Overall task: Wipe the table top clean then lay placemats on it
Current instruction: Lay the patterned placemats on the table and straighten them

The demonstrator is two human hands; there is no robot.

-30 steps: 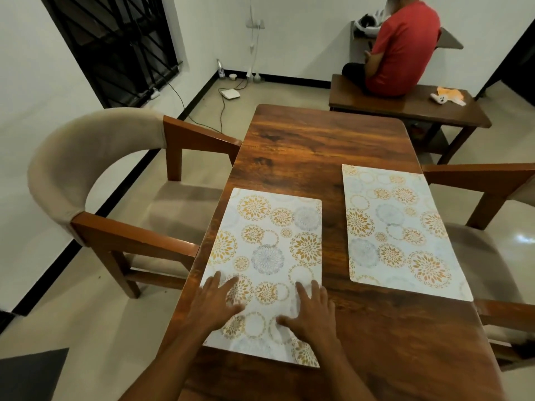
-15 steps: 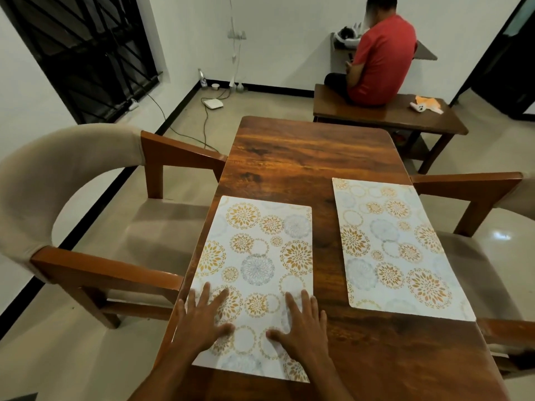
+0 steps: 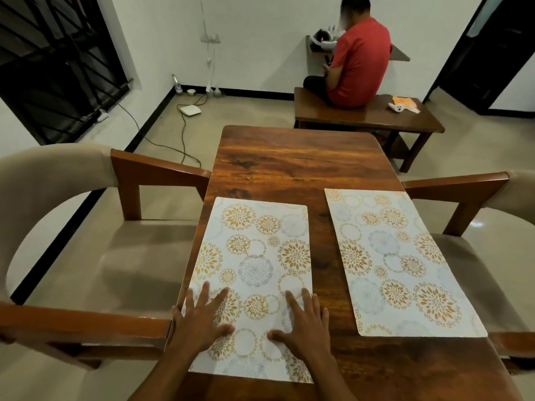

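Two white placemats with gold and grey flower circles lie on the dark wooden table [image 3: 295, 163]. The left placemat [image 3: 254, 256] sits along the table's left edge, the right placemat [image 3: 396, 256] along the right edge. My left hand [image 3: 199, 319] lies flat with spread fingers on the near left part of the left placemat. My right hand [image 3: 304, 322] presses flat on its near right part, fingers reaching the mat's right edge. Neither hand holds anything.
A beige armchair [image 3: 58, 198] with wooden arms stands close at the left of the table, another armchair [image 3: 463, 192] at the right. Beyond the table, a person in a red shirt [image 3: 359, 62] sits on a wooden bench [image 3: 405, 117]. Cables [image 3: 162, 140] run over the floor.
The view has tilted up and drawn back a little. Both hands stay flat on the near end of the left placemat, which has barely shifted.
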